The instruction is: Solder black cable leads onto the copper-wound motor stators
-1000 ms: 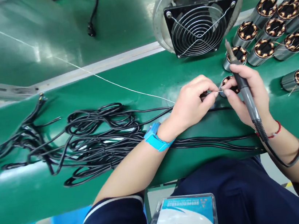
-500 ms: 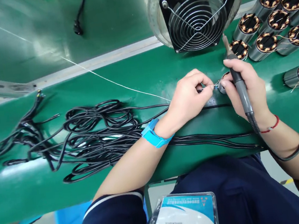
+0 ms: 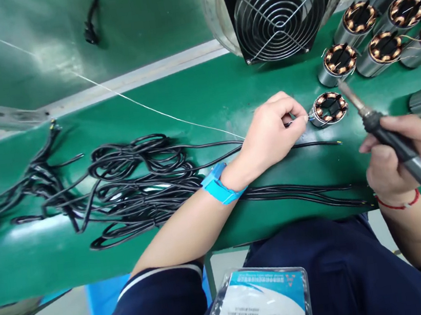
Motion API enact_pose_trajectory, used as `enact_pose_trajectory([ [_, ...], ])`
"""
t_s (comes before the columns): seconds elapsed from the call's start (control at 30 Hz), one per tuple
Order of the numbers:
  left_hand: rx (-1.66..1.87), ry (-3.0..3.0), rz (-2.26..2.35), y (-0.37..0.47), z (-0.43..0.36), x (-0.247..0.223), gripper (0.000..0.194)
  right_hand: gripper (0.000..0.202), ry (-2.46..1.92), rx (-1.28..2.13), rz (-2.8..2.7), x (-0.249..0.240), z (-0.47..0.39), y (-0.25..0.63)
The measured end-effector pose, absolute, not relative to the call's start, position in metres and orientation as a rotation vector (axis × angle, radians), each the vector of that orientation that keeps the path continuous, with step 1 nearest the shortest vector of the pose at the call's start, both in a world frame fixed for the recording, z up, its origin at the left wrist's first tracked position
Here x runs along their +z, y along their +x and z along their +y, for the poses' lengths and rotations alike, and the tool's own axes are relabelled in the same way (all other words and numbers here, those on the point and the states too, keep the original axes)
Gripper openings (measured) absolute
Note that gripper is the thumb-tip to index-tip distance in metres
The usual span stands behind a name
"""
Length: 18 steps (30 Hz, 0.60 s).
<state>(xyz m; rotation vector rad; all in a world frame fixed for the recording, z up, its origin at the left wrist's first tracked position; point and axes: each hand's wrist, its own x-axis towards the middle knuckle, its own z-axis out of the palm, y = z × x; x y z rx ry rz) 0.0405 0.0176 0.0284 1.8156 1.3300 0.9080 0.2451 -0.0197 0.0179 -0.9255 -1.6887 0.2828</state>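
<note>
Green counter point(image 3: 285, 75): near its front edge, the left hand point(image 3: 274, 128) arches palm-down, its grip pinching thin wires point(image 3: 309, 118); the right's point(image 3: 403, 150) clasps an iron point(image 3: 399, 145), tilted.

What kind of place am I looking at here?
Probably an electronics assembly workbench, perhaps in a factory: a soldering iron in the right hand, rows of copper-wound motor parts, and bundled black cables.
</note>
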Motion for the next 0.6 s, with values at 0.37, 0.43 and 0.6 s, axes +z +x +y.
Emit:
enact_pose_trajectory([
  [0.37,0.917,1.789,1.342,0.0407,0.0191,0.0261,0.013,0.022,-0.756,0.359,-1.806,0.0185,-0.0182,0.2408],
  [0.43,0.914,1.776,1.347,0.0407,0.0192,0.0263,0.013,0.023,-0.763,0.348,-1.814,0.0185,-0.0184,0.241],
  [0.6,0.914,1.767,1.36,0.0402,0.0198,0.0256,0.012,0.022,-0.782,0.295,-1.8,0.0167,-0.0184,0.2419],
])
